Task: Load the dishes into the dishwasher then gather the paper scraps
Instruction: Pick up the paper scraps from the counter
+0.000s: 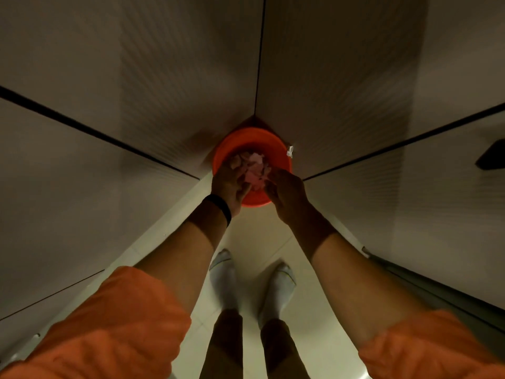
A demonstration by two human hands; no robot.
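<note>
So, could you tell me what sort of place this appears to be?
Probably a home kitchen corner: flat cabinet fronts meeting at an angle, pale floor tiles, and an orange bin holding paper scraps.

Dim corner of grey cabinet panels (136,77) with dark seams, pale tiled floor (254,242)

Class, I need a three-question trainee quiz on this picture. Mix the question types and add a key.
1. True or false: the orange bucket stands on a countertop.
2. Which wrist wears the black band? A: left. B: right.
3. Fill in: the paper scraps lie ___ the bucket.

Key: 1 false, it stands on the floor in the corner where the cabinets meet; 2 A; 3 inside.
</note>
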